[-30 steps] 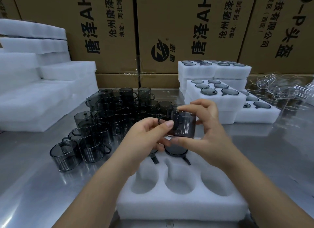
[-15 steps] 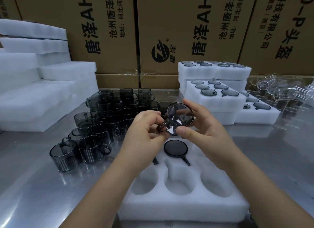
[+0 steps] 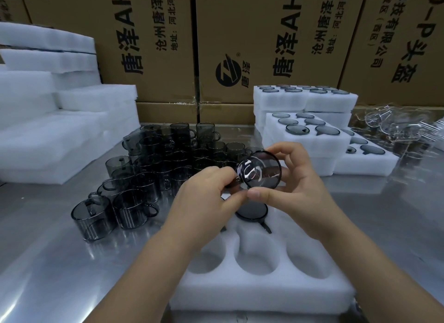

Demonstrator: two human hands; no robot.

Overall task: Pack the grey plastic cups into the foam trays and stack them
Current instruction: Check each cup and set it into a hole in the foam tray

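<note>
A grey see-through cup (image 3: 260,170) is tipped on its side above the foam tray (image 3: 259,291), its round end facing me. My right hand (image 3: 295,185) grips its body between thumb and fingers. My left hand (image 3: 204,197) pinches it at the handle side. In the tray's far row one cup (image 3: 252,211) sits upside down in a pocket; the three near pockets hold nothing. A crowd of loose grey cups (image 3: 149,176) stands on the steel table to the left.
Filled foam trays (image 3: 307,140) are stacked at the back right, with clear plastic cups (image 3: 396,128) beyond them. Blank foam slabs (image 3: 48,120) pile up at the left. Cardboard boxes (image 3: 240,46) wall off the back.
The cup went from upright to tipped on its side, its round end turned toward me, and shifted slightly right and up. Both hands kept hold of it.
</note>
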